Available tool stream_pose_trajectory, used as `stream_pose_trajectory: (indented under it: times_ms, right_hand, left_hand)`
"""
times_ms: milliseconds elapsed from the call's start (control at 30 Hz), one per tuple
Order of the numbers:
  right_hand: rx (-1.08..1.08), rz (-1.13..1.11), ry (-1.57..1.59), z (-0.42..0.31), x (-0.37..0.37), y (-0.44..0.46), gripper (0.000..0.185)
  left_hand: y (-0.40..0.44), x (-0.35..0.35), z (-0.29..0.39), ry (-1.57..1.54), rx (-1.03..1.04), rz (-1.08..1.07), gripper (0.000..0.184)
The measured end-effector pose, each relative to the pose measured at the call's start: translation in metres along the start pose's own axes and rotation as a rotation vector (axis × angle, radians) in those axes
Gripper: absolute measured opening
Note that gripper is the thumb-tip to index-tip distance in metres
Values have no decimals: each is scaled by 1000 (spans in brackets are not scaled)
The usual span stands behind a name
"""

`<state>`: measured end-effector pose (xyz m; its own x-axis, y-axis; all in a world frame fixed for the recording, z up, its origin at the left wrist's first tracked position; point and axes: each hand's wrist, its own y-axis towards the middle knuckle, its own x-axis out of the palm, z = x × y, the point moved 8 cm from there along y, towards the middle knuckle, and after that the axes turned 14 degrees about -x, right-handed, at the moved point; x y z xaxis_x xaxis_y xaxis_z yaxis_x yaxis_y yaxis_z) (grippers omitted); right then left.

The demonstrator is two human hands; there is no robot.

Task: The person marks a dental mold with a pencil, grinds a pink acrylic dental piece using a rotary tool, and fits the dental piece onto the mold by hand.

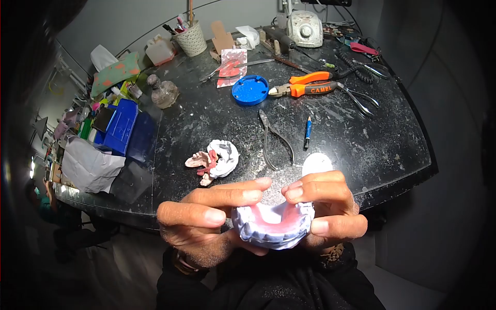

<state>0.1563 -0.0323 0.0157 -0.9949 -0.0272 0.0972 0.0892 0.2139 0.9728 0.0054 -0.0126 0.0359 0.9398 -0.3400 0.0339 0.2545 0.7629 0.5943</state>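
Between my two hands, close to my body, is a whitish dental cast (274, 238) with teeth along its curved front. A pink layer (276, 226) follows the inside of the arch. My left hand (206, 219) grips the cast's left side, its fingertips on the upper edge. On the other side my right hand (328, 206) holds it with the fingers bent around the end. Dust covers both hands. Beyond my left hand, on the bench, lies another white cast (227, 159) with pink pieces (199, 161) against it. A white round piece (317, 163) lies just behind my right hand.
On the black bench (217, 116) lie slim metal pliers (274, 137), a blue pencil (308, 133), a blue round lid (250, 91) and orange-handled cutters (310, 88). A glass bottle (164, 94) and blue box (119, 126) stand left. A person (51, 206) is at far left.
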Motion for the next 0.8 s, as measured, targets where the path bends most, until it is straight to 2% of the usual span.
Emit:
stream_pose_trajectory:
  times_ms: [333, 500, 800]
  right_hand:
    - [-7, -6, 10, -2, 0, 1, 34]
    - [-50, 66, -46, -2, 3, -4, 31]
    - [-61, 45, -91, -2, 2, -6, 32]
  left_hand:
    - [-1, -1, 0, -26, 23, -64, 58]
    - [-5, 0, 2, -41, -45, -91, 51]
    - [-4, 4, 2, -21, 32, -69, 53]
